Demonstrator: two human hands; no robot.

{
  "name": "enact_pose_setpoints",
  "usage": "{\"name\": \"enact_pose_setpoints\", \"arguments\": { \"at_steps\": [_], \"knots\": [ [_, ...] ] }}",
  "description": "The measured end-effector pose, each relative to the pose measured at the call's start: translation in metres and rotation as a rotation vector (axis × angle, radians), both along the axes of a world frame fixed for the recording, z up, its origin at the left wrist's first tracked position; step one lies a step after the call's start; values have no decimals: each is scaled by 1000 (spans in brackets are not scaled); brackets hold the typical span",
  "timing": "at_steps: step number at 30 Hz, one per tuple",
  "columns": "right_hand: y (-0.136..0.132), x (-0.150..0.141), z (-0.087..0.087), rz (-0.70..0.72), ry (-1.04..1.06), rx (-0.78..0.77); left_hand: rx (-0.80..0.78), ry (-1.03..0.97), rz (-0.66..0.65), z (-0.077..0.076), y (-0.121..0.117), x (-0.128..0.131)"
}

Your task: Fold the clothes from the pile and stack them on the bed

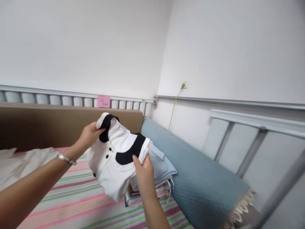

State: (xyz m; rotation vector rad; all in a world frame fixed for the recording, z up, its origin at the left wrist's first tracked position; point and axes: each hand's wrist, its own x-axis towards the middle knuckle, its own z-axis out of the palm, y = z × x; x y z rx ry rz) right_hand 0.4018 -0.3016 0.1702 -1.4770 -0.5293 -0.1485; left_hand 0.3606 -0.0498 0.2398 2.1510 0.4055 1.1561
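A white blouse [111,171] with a black collar and dark buttons hangs folded between my two hands. My left hand [89,136], with a silver bracelet at the wrist, pinches the collar's left end. The other side of the collar and shoulder is gripped by my right hand [144,167], thumb on top. Just behind and below the blouse lies a stack of folded clothes [164,168], light blue on top, partly hidden by the blouse and my right hand.
Striped bedding [78,203] spreads underneath. White cloth [30,162] lies at the left. A brown headboard panel [59,122] stands behind, with a pink note [103,101] above it. A blue padded cover [197,178] and a metal rail [257,124] run along the right.
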Motion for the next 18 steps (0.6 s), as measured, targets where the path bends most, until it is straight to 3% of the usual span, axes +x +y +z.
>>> {"name": "enact_pose_setpoints", "arguments": {
  "at_steps": [2, 4, 6, 9, 11, 13, 18],
  "knots": [
    [-10, 28, 5, -95, 7, 62, 75, 8, -83, 20, -15, 55],
    [-19, 62, -8, -227, 54, 73, 158, 112, -128, 21, -35, 108],
    [-27, 95, -40, -374, 152, 19, 223, 271, -99, 1, -57, 151],
    [-35, 130, -104, -493, 320, -81, 320, 453, 5, -58, -85, 181],
    [-38, 141, -140, -490, 378, -104, 439, 515, 11, -100, -95, 178],
    [-38, 147, -161, -472, 390, -84, 547, 525, -9, -132, -98, 161],
    [-37, 149, -170, -383, 361, 26, 672, 459, -34, -176, -72, 78]
  ]
}}
